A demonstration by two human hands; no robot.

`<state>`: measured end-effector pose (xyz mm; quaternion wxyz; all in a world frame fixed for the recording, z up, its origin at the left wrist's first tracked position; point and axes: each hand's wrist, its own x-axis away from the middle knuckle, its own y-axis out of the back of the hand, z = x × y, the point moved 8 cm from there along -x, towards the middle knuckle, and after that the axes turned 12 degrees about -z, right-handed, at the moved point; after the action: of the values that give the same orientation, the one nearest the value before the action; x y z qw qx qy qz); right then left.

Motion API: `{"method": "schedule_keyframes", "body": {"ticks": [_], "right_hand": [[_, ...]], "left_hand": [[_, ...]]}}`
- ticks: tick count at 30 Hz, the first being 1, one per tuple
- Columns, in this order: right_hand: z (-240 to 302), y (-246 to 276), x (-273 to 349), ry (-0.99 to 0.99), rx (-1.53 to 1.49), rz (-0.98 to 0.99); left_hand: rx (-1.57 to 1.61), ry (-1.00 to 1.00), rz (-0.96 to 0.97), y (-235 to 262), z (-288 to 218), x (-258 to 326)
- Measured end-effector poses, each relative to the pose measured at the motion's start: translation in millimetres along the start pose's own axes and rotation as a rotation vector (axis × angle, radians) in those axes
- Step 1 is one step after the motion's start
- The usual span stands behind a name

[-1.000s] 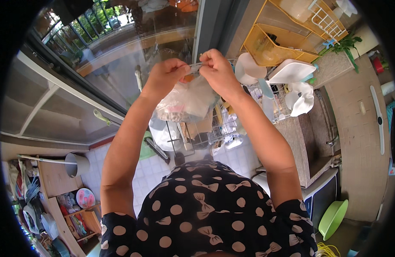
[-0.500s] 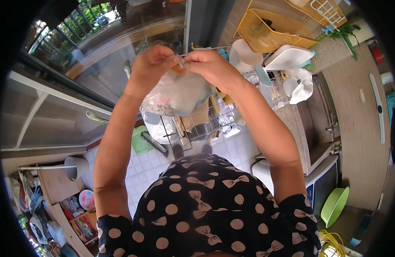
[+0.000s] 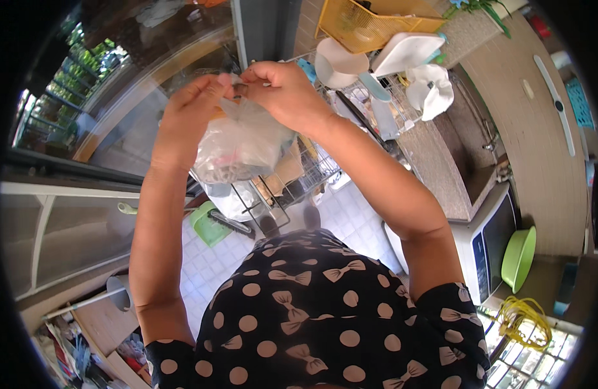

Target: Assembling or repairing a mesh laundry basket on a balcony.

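- Head view: both arms are raised in front of the chest, and a clear plastic bag (image 3: 244,146) hangs between the hands, above a wire dish rack (image 3: 299,175).
- The left hand (image 3: 189,120) pinches one side of the bag's mouth, fingers narrow and curled; holding it there seems to keep the opening up so the contents stay in.
- The right hand (image 3: 286,91) grips the opposite side of the mouth, fingertips closed on the gathered plastic, touching the left hand's fingers.
- The bag sags under something pale and pinkish inside; what it is cannot be told.
- To the right lie a white bowl (image 3: 338,65), a stone counter (image 3: 441,168) and a green basin (image 3: 519,256).
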<state>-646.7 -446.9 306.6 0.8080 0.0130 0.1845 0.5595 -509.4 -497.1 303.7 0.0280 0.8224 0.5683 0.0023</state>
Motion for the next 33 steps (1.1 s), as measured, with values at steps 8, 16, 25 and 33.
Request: {"method": "schedule_keyframes", "body": {"ticks": [8,16,25,33], "right_hand": [[55.7,12.5,10.3,-0.199,-0.282,0.043],[136.0,70.3,19.9,0.228,0.037,0.040],[135.4,177.8,125.3,0.353,-0.052,0.045],[35.3,245.2,210.8,0.225,0.174,0.163]], "left_hand": [[-0.253,-0.243,-0.018,7.4,-46.9,4.5],[-0.080,-0.377,-0.358,-21.1,-127.6,75.8],[0.008,-0.342,0.152,-112.9,-139.8,150.5],[-0.007,-0.190,0.182,-235.4,-69.1,202.9]]}}
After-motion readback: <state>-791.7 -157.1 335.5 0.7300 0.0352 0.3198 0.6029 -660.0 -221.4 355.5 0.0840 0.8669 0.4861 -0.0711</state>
